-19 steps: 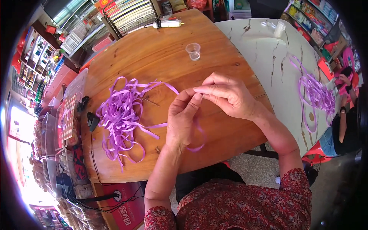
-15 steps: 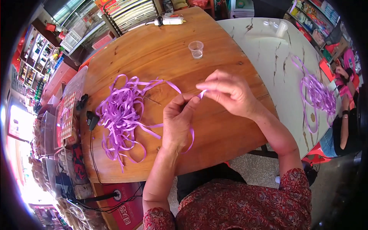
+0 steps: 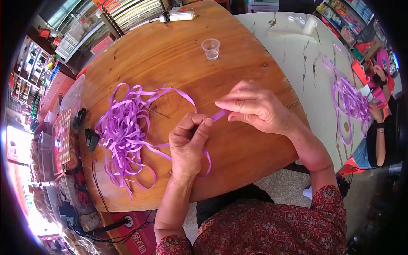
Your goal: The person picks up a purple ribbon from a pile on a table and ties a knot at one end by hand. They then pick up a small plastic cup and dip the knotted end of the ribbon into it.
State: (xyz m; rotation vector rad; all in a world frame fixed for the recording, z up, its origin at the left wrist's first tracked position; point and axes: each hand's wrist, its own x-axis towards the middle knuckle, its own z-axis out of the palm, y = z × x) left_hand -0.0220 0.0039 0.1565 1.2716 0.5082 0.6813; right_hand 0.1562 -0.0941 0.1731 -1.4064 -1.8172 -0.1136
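Pinching a flat purple ribbon (image 3: 218, 115) in the left hand (image 3: 187, 142), I see on my feed the right hand (image 3: 265, 109), fingers apart, above the brown wooden tabletop (image 3: 250, 157).

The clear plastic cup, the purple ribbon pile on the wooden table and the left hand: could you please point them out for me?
Clear plastic cup (image 3: 211, 49): head view, on its side wall.
Purple ribbon pile (image 3: 124, 119): head view, amid its tangled loops.
Left hand (image 3: 187, 142): head view, on its middle.
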